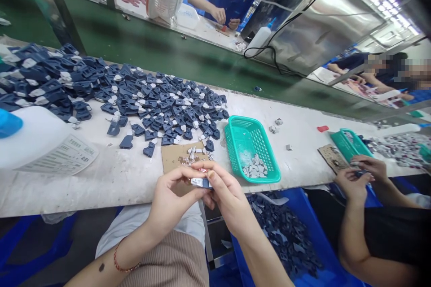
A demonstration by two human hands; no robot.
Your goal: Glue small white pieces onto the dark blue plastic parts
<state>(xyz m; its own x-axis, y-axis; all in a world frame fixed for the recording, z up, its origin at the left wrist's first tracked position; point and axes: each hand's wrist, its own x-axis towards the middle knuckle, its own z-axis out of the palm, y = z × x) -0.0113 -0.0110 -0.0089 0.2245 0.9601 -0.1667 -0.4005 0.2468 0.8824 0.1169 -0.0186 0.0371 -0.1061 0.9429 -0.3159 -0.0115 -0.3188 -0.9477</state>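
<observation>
At your far left is a white bottle [43, 141] with a blue cap. Beyond it, a heap of dark blue parts with pale pieces [134, 98] spreads along the white table [124, 188]. Next, pale slivers lie on brown cardboard [170, 157]. Just in front of it, your left hand [171, 195] and right hand [227, 188] meet, thumbs and fingertips pinching a small blue-and-white part [201, 182] between them. To its right, a green basket [274, 161] holds grey-white chips; below, a blue crate [316, 228] contains dark pieces. Farther right, a co-worker's hands [362, 177] hold something small.
</observation>
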